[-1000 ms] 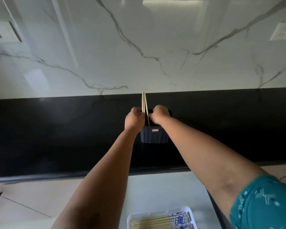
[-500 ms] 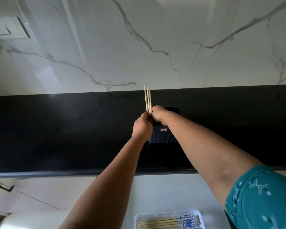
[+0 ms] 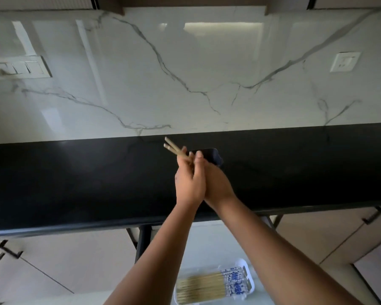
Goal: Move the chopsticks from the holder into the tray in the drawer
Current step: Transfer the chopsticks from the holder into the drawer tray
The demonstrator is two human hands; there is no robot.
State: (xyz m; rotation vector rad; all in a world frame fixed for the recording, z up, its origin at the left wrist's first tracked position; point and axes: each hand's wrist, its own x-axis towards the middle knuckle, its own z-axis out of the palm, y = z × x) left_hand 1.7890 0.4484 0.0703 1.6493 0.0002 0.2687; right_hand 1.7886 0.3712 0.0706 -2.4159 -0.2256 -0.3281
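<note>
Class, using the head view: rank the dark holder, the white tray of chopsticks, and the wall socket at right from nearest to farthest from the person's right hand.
From the right hand:
1. Dark holder, just beyond the fingers on the black counter.
2. White tray, below in the drawer.
3. Wall socket, high on the right of the marble wall.

No readable text, label or number anywhere

Home kitchen: black countertop (image 3: 75, 183), marble backsplash (image 3: 185, 73), cabinet drawers (image 3: 317, 234).
</note>
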